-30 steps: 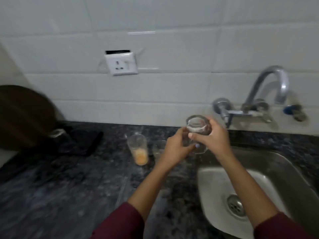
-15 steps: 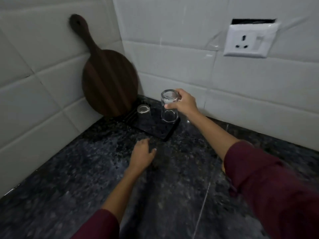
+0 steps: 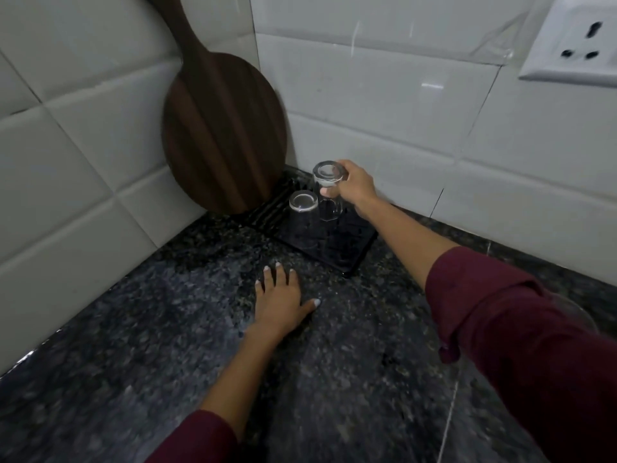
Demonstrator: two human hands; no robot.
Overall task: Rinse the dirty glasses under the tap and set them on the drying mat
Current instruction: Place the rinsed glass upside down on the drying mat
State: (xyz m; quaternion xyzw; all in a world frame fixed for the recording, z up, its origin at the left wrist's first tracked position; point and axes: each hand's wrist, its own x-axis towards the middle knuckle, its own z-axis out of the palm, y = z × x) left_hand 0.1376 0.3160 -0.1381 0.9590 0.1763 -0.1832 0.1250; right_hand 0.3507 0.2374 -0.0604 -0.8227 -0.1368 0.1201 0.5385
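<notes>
A black ribbed drying mat [image 3: 347,248] lies in the corner of the dark granite counter. On it stands one clear glass [image 3: 303,215], upside down. Right beside it my right hand [image 3: 355,188] grips a second clear glass [image 3: 329,192] near its upturned base, holding it inverted over the mat; I cannot tell whether its rim touches the mat. My left hand [image 3: 280,295] rests flat on the counter in front of the mat, fingers spread, holding nothing.
A round dark wooden board [image 3: 223,128] leans against the tiled wall in the corner, just behind the mat. A white wall socket [image 3: 574,45] sits at the upper right. Dark granite counter [image 3: 133,362] stretches toward me. The rim of another glass [image 3: 581,312] shows behind my right sleeve.
A second ago both hands held the glass by the sink; my view has swung left to the corner. My right hand has carried the glass nearer the other glass on the mat. My left hand lies on the counter.
</notes>
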